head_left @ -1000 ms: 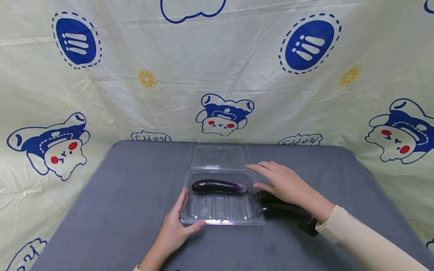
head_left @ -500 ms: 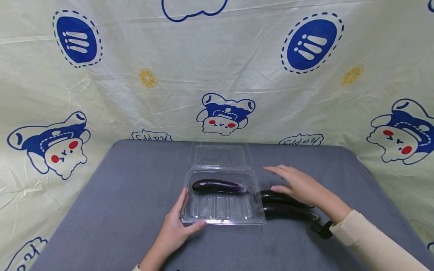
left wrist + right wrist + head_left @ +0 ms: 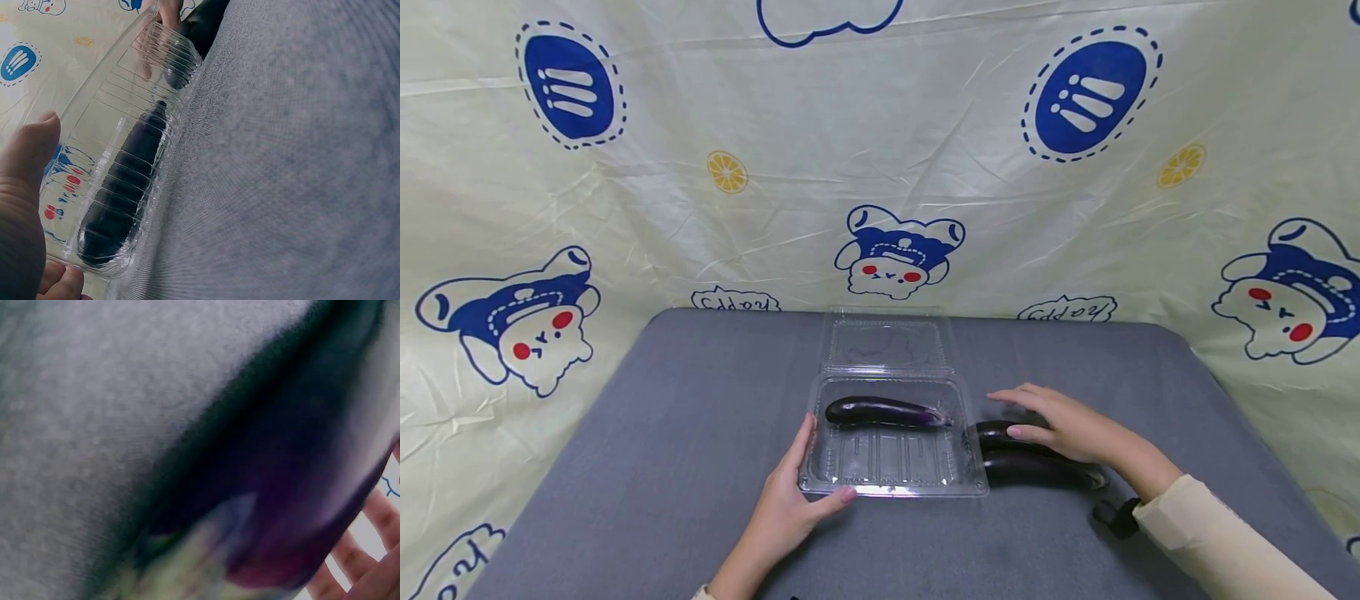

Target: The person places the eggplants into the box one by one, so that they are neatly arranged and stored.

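Just right of the plastic box (image 3: 917, 490), the rear eggplant (image 3: 993, 436) lies on the grey table (image 3: 700, 400) under the right hand (image 3: 1066, 423), which comes in from the right with its fingers loosely extended and holding nothing; whether the thumb touches the skin cannot be told. That eggplant's long axis runs roughly left to right, slanting slightly nearer at its right, where the hand hides it. The front eggplant (image 3: 1030, 469) lies alongside, its stem end pointing right and its other end close to the box. The left hand (image 3: 786, 508) grips the box's near left corner, thumb at the near rim. Inside, toward the back, a third eggplant (image 3: 880, 412) lies crosswise, stem end right. The clear lid (image 3: 886, 346) is folded back, and a patterned sheet (image 3: 775, 117) hangs behind.
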A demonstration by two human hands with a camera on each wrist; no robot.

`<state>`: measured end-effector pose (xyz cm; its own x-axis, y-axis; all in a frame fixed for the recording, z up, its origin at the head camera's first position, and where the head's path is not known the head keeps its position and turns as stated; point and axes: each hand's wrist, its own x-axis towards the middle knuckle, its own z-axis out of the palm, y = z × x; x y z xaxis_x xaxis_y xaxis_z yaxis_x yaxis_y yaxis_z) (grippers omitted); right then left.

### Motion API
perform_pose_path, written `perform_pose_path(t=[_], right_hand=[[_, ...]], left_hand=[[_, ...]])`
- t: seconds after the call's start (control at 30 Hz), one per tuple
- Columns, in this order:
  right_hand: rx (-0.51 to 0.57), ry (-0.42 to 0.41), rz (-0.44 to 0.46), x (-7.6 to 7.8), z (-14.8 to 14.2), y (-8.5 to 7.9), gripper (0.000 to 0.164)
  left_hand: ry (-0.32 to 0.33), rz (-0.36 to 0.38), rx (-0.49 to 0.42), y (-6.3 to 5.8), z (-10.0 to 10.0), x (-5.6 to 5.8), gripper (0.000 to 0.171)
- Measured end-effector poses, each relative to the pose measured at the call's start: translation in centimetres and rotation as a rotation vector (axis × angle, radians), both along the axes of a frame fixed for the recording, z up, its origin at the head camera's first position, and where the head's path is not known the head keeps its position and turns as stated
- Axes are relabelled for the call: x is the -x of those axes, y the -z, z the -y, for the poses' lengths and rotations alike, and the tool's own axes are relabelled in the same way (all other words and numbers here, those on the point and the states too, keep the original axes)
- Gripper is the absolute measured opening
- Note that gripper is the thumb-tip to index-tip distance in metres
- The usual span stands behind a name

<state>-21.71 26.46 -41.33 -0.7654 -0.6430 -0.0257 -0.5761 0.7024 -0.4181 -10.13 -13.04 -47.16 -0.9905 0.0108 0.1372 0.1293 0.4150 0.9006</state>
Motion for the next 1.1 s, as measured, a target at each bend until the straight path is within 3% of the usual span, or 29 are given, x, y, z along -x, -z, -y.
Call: perform_pose_path(t=[0.23, 0.47, 0.8, 1.1], right_hand=[[0.015, -0.049, 0.001, -0.31, -0.23, 0.17, 0.053], [-0.033, -0.012, 0.044, -0.40, -0.10, 0.22, 0.057], [-0.109, 0.000, -0.074, -0.57, 0.02, 0.51, 0.052], [-0.099, -0.010, -0.029, -0.69, 0.26, 0.24, 0.053]], left_hand=[[-0.002, 0.007, 0.000, -0.12, -0.02, 0.00, 0.117], [-0.001, -0.006, 0.017, -0.08, -0.01, 0.03, 0.117], [0.003, -0.025, 0.014, 0.19, -0.01, 0.05, 0.115], [0.005, -0.044, 0.025, 0.27, 0.07, 0.08, 0.113]])
